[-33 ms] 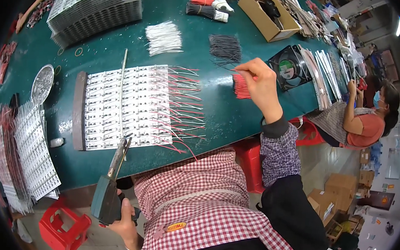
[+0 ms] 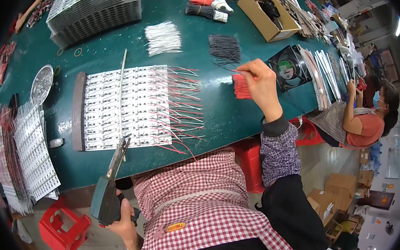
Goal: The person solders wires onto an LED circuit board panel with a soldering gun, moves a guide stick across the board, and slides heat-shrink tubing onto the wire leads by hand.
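Note:
My left hand (image 2: 125, 222) is closed round the grip of a green soldering gun (image 2: 104, 197). The gun's metal tip reaches the lower edge of a white sheet of small circuit boards (image 2: 102, 110), though whether it touches cannot be told. Red and white wires (image 2: 185, 102) stick out along the sheet's right side. My right hand (image 2: 263, 85) pinches a thin black wire over the table, just below a pile of black wires (image 2: 225, 48). Partly behind this hand lies a pile of red wires (image 2: 241, 88). A pale thin rod (image 2: 122, 86) lies across the sheet, and a brown bar (image 2: 79, 111) borders its left edge.
White wires (image 2: 162, 38) lie beyond the sheet. A black fan (image 2: 289, 68) stands right of my right hand, with a cardboard box (image 2: 269, 24) behind it. Stacked board sheets (image 2: 94, 11) fill the far left; wired sheets (image 2: 36, 149) lie nearer. A co-worker (image 2: 367, 117) sits at right.

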The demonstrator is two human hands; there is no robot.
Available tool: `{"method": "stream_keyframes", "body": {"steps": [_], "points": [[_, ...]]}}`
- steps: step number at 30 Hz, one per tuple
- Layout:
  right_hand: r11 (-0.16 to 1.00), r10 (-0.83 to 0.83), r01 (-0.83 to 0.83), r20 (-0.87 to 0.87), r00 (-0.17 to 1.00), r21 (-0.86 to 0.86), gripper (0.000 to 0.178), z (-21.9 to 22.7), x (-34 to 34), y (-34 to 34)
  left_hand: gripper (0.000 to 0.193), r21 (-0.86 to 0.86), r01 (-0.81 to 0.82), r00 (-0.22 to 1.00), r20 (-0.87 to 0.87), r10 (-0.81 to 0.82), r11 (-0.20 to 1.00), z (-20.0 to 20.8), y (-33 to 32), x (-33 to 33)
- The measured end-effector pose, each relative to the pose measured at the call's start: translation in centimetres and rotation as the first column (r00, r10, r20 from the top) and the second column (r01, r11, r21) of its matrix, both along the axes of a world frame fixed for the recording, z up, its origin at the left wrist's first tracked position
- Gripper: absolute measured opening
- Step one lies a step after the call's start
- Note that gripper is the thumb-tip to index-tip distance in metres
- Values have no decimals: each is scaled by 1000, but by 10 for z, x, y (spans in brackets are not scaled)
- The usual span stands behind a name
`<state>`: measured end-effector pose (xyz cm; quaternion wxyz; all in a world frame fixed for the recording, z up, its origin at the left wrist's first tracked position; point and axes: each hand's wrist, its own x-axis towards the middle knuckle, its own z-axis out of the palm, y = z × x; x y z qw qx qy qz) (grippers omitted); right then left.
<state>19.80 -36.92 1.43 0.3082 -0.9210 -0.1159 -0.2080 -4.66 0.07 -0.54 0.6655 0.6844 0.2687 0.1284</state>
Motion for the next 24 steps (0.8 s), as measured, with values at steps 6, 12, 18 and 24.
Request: {"method": "stream_keyframes", "body": {"steps": [6,12,18,24], "points": [[998,-17,9,-124,992,-70,7,-20,-4,-23,33,-21,-69,997,-42,68,997,0,-3,5],[996,-30,26,-46,998,-85,8,-17,12,-14,34,23,-38,999,-14,38,999,0,-2,12],[985,20,-39,-111,994,-168,9,-21,42,16,34,26,-38,999,20,37,999,7,-10,18],[967,3,-41,-148,989,-252,6,-35,56,35,34,-9,-60,998,33,60,998,9,-11,14]]}}
